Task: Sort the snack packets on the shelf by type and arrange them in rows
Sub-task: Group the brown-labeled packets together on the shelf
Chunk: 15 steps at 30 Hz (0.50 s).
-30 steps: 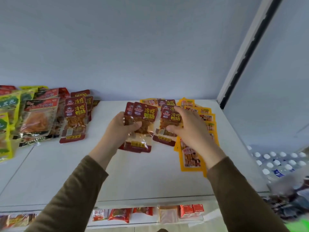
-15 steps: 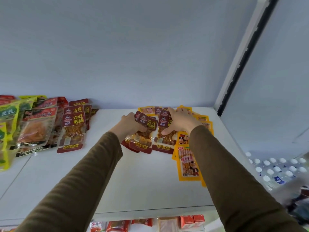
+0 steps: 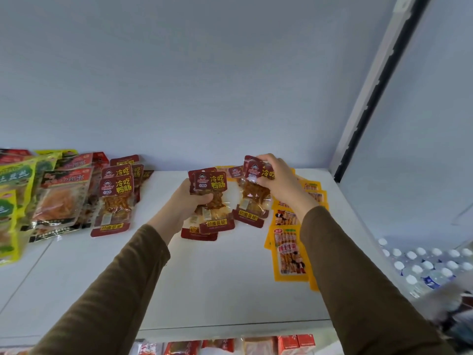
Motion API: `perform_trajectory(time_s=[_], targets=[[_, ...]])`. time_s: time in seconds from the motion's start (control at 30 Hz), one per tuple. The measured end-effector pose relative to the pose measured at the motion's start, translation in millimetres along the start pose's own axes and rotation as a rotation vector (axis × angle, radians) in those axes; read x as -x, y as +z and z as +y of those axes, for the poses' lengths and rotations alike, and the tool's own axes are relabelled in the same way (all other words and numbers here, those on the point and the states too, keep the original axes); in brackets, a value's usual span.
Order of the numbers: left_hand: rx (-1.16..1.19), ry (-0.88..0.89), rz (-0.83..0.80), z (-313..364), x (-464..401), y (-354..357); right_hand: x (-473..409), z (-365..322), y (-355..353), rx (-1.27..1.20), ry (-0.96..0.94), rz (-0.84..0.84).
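Right hand (image 3: 277,181) has lifted a red packet (image 3: 254,193) off the shelf (image 3: 230,278); left hand (image 3: 190,203) grips a red stack (image 3: 211,201)

shop | white shelf (image 3: 230,290) of snack packets (image 3: 115,198) | bottled water (image 3: 425,267)

A white shelf (image 3: 230,285) carries the snacks. Taking the row of yellow packets (image 3: 289,252) at its right as landmark: well left of it, a row of dark red packets (image 3: 115,201) runs toward the back wall; left again, overlapping clear-windowed red packs (image 3: 61,198), then green-yellow bags (image 3: 12,190) at the far left edge
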<state>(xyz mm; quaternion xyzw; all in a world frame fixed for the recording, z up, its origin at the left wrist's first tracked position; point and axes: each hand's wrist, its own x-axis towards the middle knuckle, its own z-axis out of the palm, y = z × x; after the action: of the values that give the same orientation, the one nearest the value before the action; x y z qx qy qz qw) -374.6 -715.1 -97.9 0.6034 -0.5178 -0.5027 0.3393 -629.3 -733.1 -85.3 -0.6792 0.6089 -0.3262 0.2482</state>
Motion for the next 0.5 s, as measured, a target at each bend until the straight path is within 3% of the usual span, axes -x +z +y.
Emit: perform_trajectory(time_s=[0.17,0.3,0.43,0.5], targets=[[0.261,-0.002,0.031,-2,10,-16,5,-20,-17,-0.286,-0.026,-0.031],[0.319,-0.015,0.151,0,12,-26,5,-34,-28,-0.247,-0.099,0.151],[0.339,-0.024,0.13,1,15,-29,4,-51,-29,-0.564,-0.11,-0.09],[0.378,-0.033,0.053,3,19,-22,8,-63,-10,-0.537,-0.102,-0.218]])
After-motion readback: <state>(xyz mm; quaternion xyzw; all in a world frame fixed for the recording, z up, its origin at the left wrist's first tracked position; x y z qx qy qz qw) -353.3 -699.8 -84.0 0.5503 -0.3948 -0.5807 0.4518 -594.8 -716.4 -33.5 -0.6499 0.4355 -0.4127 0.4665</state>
